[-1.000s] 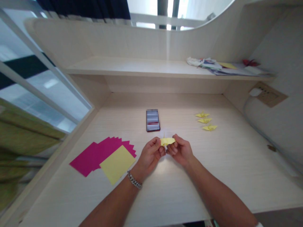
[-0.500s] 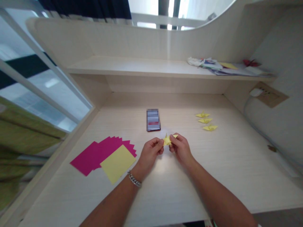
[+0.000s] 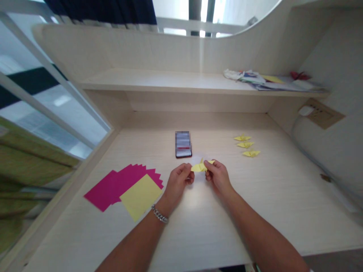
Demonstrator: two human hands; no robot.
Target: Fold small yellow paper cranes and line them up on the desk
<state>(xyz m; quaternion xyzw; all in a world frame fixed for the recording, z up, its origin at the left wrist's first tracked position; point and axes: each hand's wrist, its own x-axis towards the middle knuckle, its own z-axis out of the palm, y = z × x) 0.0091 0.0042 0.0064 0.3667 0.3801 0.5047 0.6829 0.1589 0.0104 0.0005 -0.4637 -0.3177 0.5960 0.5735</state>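
Note:
Between my two hands, above the middle of the desk, is a yellow paper crane (image 3: pixel 199 167) with its wings spread sideways. My left hand (image 3: pixel 179 179) is closed, its thumb and fingertips pinching the tip of the left wing. On the other side, my right hand (image 3: pixel 219 175) pinches the crane near its right wing, thumb on top. The fingers hide part of the crane's right side. Just beyond the hands lies a phone (image 3: pixel 183 144) with a lit, blurred screen.
Three finished yellow cranes (image 3: pixel 245 145) stand in a column to the right. Fanned magenta paper sheets (image 3: pixel 113 189) lie at left, a yellow sheet (image 3: pixel 141 196) overlapping them. A shelf (image 3: pixel 170 81) spans the back, holding papers (image 3: pixel 252 77). A cable (image 3: pixel 306 151) runs down the right wall.
My left hand has shifted slightly left, out to the wing tip, and more of the crane's left wing shows, spread out. My right hand keeps hold of the other side.

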